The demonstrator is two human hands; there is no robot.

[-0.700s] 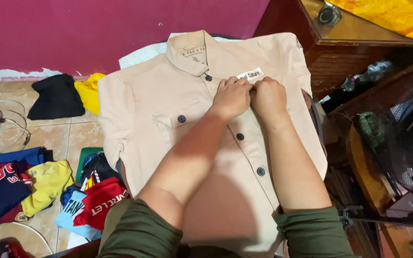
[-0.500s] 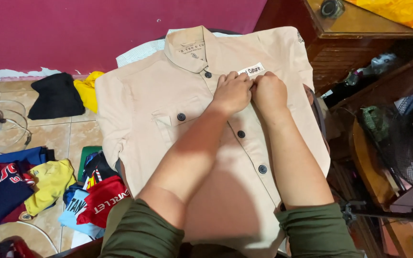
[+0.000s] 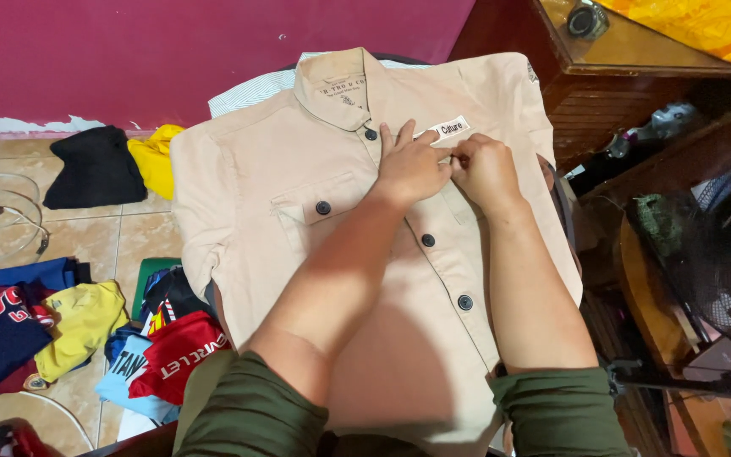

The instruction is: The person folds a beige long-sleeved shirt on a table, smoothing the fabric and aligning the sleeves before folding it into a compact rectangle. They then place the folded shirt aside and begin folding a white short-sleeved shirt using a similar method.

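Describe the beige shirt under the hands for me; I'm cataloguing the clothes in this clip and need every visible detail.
The beige shirt lies flat, front up, collar toward the pink wall. It looks like sturdy woven cotton, with short sleeves, a band collar carrying a printed inner label, dark round buttons down the placket, and a buttoned flap pocket on the chest. A white label patch sits on the other side of the chest. The left hand and right hand press together at the placket beside that patch. A striped cloth peeks out beneath its shoulder.

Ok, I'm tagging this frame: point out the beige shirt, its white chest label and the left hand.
beige shirt (image 3: 255, 182), head view, on its bare shoulder panel.
white chest label (image 3: 450, 129), head view, on its middle.
left hand (image 3: 412, 165), head view, on its back.
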